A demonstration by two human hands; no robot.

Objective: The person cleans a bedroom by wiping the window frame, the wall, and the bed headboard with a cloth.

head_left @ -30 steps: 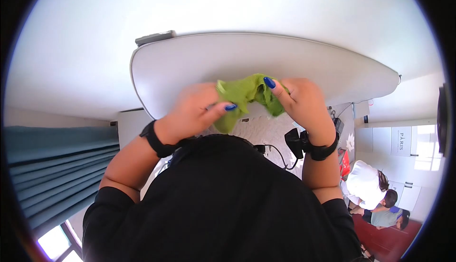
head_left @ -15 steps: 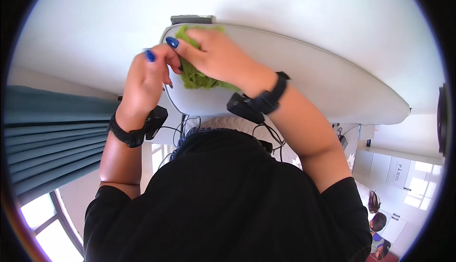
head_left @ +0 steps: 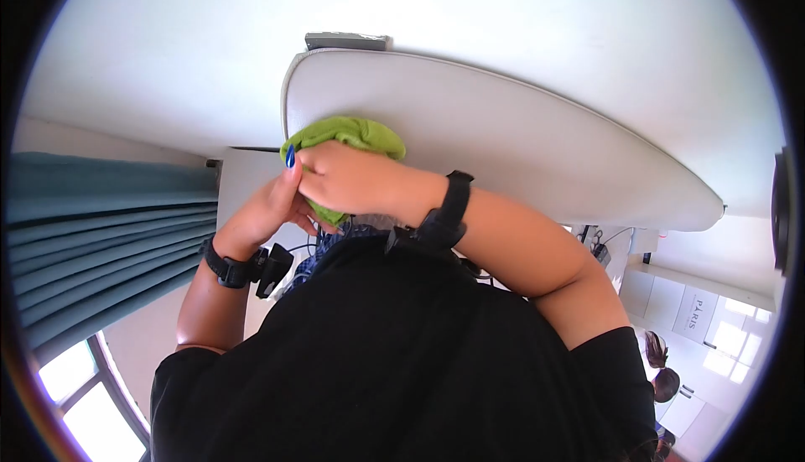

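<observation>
A bunched green cloth (head_left: pixel 360 132) lies against the left end of the pale grey ironing board (head_left: pixel 503 135). My right hand (head_left: pixel 342 177) is closed on the cloth, its fingers curled and partly hidden. Close beside it my left hand (head_left: pixel 281 202) holds the cloth's lower left edge, thumb with blue nail up and fingers beneath. The two hands touch or nearly touch. Both wrists wear black straps with small devices.
Behind the board's left end is a grey metal piece (head_left: pixel 345 41). Teal curtains (head_left: pixel 109 219) hang at the left above a window (head_left: pixel 101 412). White cabinets (head_left: pixel 671 307) stand at the right, with people partly visible (head_left: pixel 665 384) below. Cables run near my waist.
Over the last second both hands have moved left with the green cloth. Since half a second ago they have come down towards my body, and the cloth now hangs in a rounded bunch.
</observation>
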